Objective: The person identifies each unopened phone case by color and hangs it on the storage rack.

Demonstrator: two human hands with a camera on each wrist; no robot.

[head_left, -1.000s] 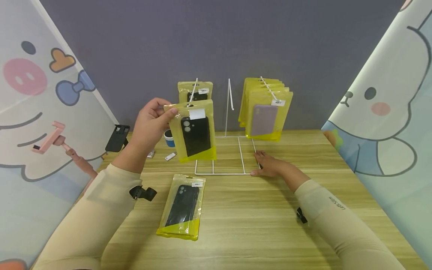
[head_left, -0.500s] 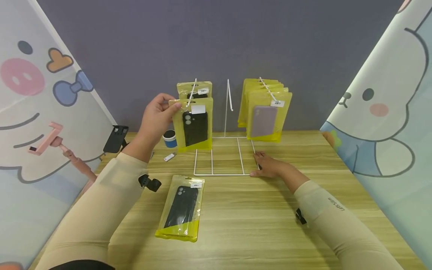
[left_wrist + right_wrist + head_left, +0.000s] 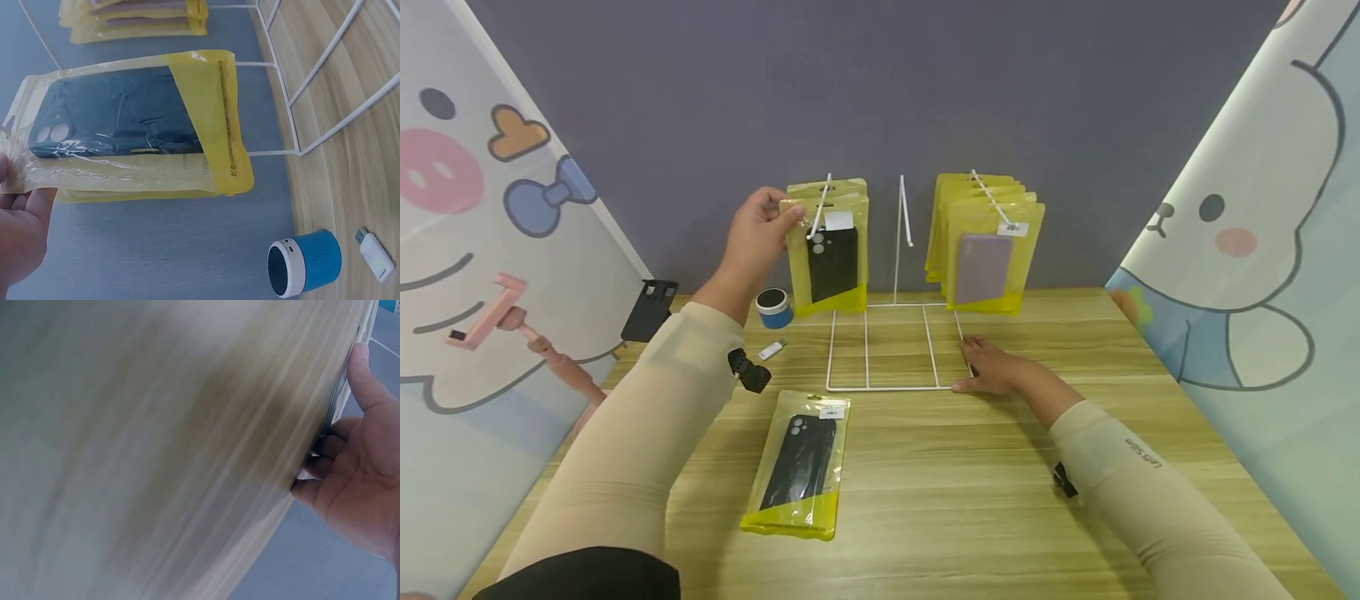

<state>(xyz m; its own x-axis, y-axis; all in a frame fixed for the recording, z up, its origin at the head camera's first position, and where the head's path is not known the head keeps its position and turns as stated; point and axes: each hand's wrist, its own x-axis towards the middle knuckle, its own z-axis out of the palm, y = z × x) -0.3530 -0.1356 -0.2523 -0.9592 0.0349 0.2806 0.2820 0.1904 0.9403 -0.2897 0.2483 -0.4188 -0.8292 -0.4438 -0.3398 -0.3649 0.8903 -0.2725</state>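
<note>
In the head view my left hand [image 3: 755, 242] pinches the upper left corner of a yellow-clear bag with a black phone case [image 3: 835, 265] inside. The bag hangs along the left hook [image 3: 818, 212] of a white wire display rack [image 3: 887, 388], in front of other similar bags. Close up in the left wrist view, the bagged phone case [image 3: 119, 115] has the hook's tip at its top hole. My right hand [image 3: 996, 367] grips the front right corner of the rack's base. Another bagged black phone case [image 3: 801, 462] lies flat before the rack.
Several bagged cases, a lilac one [image 3: 983, 268] foremost, hang on the right hook. The middle hook [image 3: 906, 217] is bare. Left of the rack are a small blue speaker [image 3: 774, 309], a white USB stick [image 3: 772, 349], a black phone stand [image 3: 650, 312] and a pink holder [image 3: 550, 350].
My left hand has moved the bagged phone case back along the left hook, up against the bags behind it. The right hand stays on the rack's base.
</note>
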